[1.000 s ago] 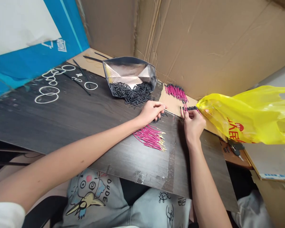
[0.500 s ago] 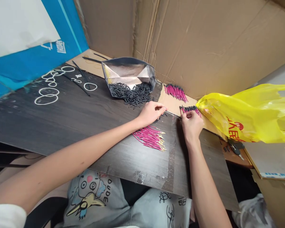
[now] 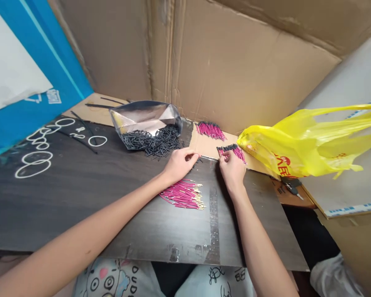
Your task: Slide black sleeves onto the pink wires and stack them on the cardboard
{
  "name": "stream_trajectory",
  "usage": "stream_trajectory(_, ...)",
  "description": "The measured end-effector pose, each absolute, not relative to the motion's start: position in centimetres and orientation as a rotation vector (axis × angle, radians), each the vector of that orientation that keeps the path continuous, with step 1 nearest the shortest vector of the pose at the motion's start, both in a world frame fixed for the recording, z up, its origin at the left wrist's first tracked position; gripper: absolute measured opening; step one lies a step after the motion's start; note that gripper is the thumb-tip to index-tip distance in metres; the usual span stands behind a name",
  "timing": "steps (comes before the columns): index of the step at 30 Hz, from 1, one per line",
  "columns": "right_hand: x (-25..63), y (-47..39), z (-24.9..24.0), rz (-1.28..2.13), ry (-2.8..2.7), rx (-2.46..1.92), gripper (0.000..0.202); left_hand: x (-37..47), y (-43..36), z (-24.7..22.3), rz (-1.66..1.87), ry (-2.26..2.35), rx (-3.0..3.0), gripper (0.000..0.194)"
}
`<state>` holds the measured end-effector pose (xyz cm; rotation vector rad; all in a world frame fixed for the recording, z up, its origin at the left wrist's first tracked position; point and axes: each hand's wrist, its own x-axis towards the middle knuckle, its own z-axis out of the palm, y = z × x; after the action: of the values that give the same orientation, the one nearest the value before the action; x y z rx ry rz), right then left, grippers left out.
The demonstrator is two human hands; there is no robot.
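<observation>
My left hand [image 3: 179,164] is closed in a pinch above the loose black tube pieces, its wrist beside a fan of magenta wires [image 3: 182,194] with gold-coloured ends. Whatever lies between those fingertips is too small to make out. My right hand [image 3: 232,169] pinches at the near edge of a row of magenta wires capped with black sleeves [image 3: 239,154]. Its fingers hide what they grip. Behind it, a second bundle of magenta wires with black ends [image 3: 212,130] lies on a strip of cardboard [image 3: 198,145].
An open foil-lined bag [image 3: 136,115] spills short black tubes [image 3: 154,140] onto the dark tabletop [image 3: 111,198]. White rubber bands [image 3: 34,164] and long black tubes lie left. A yellow plastic bag [image 3: 284,140] sits right, by some keys [image 3: 293,189]. Cardboard walls [image 3: 235,62] stand behind.
The view has turned, so the scene sits further left and mostly lower. Both hands keep nearly the same places over the table, still pinching.
</observation>
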<state>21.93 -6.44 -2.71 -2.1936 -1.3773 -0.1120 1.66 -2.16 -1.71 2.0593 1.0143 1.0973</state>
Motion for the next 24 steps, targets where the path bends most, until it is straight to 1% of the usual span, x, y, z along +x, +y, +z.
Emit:
stream_trajectory(4,21.7,-6.3,-2.7,-0.083,-1.394,-2.213,0.018,1.3,-2.1,-1.6,1.104,1.041,2.184,0.022)
stream_trajectory(9,21.4,-6.2,-2.5,-0.038,-1.421,-2.247,0.018,1.0,-1.9,-1.9,1.028,1.103,2.342,0.024)
stream_trajectory(12,21.3,-6.1,-2.3,-0.023,-1.417,-2.272,0.020,0.9,-1.7,-2.0,0.936,1.079,2.433,0.025)
stream_trajectory(15,21.1,-6.0,-2.3,-0.018,-1.426,-2.277,0.021,0.6,-1.5,-1.8,0.847,1.058,2.510,0.022)
stream_trajectory(20,20.8,-5.8,-2.2,0.041,-1.429,-2.271,0.023,0.0,-1.1,-1.4,0.655,1.156,2.771,0.019)
stream_trajectory(24,20.6,-5.9,-1.8,0.061,-1.462,-2.189,0.023,-0.4,-0.7,-1.2,0.512,1.152,2.879,0.021)
